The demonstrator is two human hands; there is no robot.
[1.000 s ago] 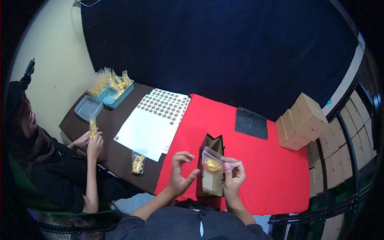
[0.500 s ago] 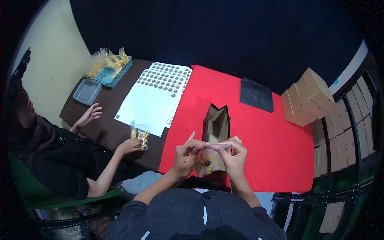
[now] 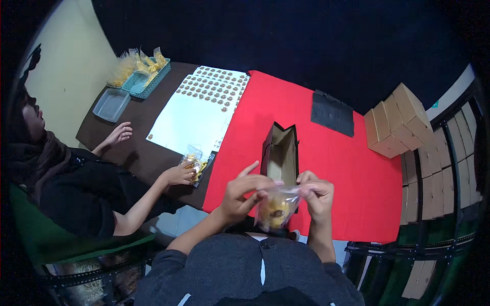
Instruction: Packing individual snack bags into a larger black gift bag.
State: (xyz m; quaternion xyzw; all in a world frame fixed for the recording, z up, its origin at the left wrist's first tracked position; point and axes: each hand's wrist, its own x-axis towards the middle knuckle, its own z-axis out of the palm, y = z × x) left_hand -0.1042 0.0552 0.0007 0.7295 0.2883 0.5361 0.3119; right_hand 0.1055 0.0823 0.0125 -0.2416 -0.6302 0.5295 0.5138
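Observation:
Between my two hands hangs a clear plastic pouch [image 3: 276,210] of yellow snacks with a round brown sticker on its front. My left hand [image 3: 244,196] pinches one top corner, its index finger raised. The other top corner is pinched by my right hand [image 3: 317,196]. Just beyond the pouch, an open paper bag [image 3: 282,153] with a dark outside and brown inside stands on the red cloth [image 3: 352,188]. The pouch hides the near part of that bag.
At the left a co-worker's hand [image 3: 179,174] rests on another snack pouch [image 3: 198,166]. Sticker sheets [image 3: 178,120] lie beside it. Farther back are a clear tub [image 3: 111,105] and a teal basket [image 3: 148,84] of pouches. A black sheet [image 3: 332,113] and cardboard boxes [image 3: 395,122] stand at the right.
The pouch's top edge has spread wider and its front now faces me more. My right hand has moved slightly right. The co-worker's pouch has shifted to the right.

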